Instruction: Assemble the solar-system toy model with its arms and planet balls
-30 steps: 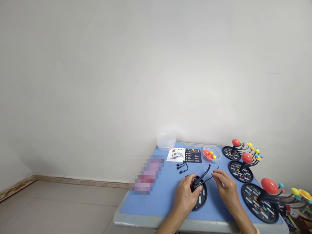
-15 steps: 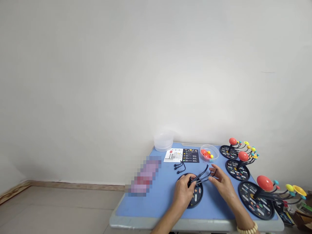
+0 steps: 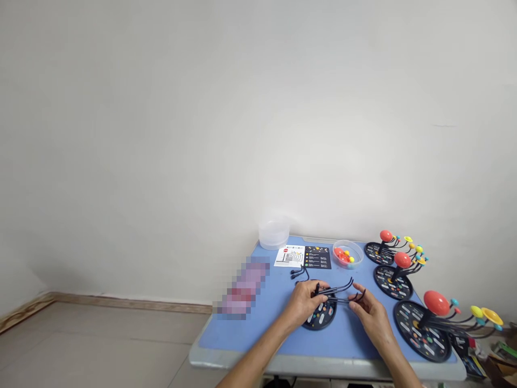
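Head view: I was fitting blk wire arms [image 3: 337, 293] to disc base [image 3: 321, 318], by the look of it.
L grip [image 3: 302, 304] clenched arms above disc; R grip [image 3: 371, 315] curled near tips, hold unclear. Arms needed seating next. Instr sheet [image 3: 290, 257] too small to read.

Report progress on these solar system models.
Done: three assembled models stand at right. In hand: the left hand grips black wire arms over a fourth base disc, the right hand touching them. Still to do: the coloured balls in the clear bowl and the loose black arms beside the leaflet.
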